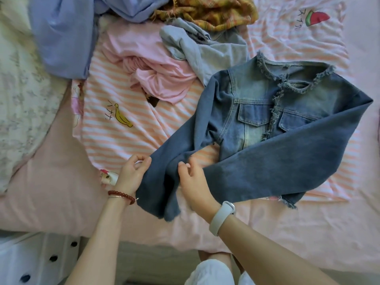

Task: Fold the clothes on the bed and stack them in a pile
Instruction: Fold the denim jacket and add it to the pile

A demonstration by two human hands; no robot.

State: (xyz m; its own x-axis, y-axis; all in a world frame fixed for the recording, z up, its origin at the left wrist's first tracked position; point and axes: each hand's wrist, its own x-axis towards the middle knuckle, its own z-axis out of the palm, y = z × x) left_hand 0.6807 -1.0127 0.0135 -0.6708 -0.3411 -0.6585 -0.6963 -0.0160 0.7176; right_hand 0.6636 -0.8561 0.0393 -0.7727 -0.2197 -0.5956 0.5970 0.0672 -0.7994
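A denim jacket point(267, 112) with frayed collar and placket lies front-up on the bed, on the striped pink-and-white sheet point(115, 140), and serves as the reference for all that follows. Its two sleeves run from the shoulders down toward the near edge of the bed — one sleeve crosses over the jacket's lower front, the other hangs beside it. The left hand point(132, 173) pinches the outer edge of the near sleeve between thumb and fingers, closed on the fabric; a red bead bracelet point(121, 195) sits on that wrist. The right hand point(193, 186) rests just beside it on the same sleeve, fingers curled and pinching a fold of the denim; a white wristband point(222, 217) is on that wrist. Beyond the jacket's collar lies a crumpled grey garment point(197, 48), touching the jacket's shoulder. Beside that, a bunched pink garment point(156, 75). Farther off, a lavender-blue garment point(65, 36) and a yellow plaid cloth point(213, 11) — all unfolded. No stacked pile is visible.
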